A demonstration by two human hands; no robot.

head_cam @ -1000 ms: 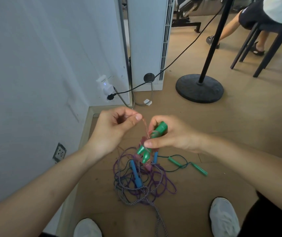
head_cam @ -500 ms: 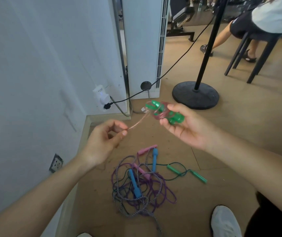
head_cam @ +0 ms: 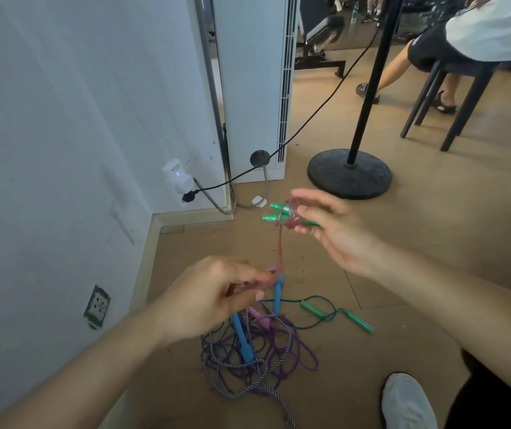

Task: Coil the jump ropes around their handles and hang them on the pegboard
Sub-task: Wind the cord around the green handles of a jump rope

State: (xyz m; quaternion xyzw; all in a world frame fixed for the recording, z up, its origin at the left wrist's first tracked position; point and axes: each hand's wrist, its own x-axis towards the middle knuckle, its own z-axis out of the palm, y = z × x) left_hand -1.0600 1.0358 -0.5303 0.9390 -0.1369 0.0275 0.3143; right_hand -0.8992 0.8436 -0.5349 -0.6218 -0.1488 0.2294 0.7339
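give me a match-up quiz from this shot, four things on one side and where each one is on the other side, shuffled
Things
1. wrapped green handles
2. pink cord
3. blue handle
4. black stand base

Places
A. in the rope tangle on the floor
B. stretched from the right hand to the left hand
C. on the floor past both hands
D. gripped by the right hand

Pairs: 1-D, 2-B, 3-A, 4-C

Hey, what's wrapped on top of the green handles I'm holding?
A few turns of translucent pink rope circle the two green handles, then run down to the left hand. Fingers of the right hand cover the handles' rear ends.
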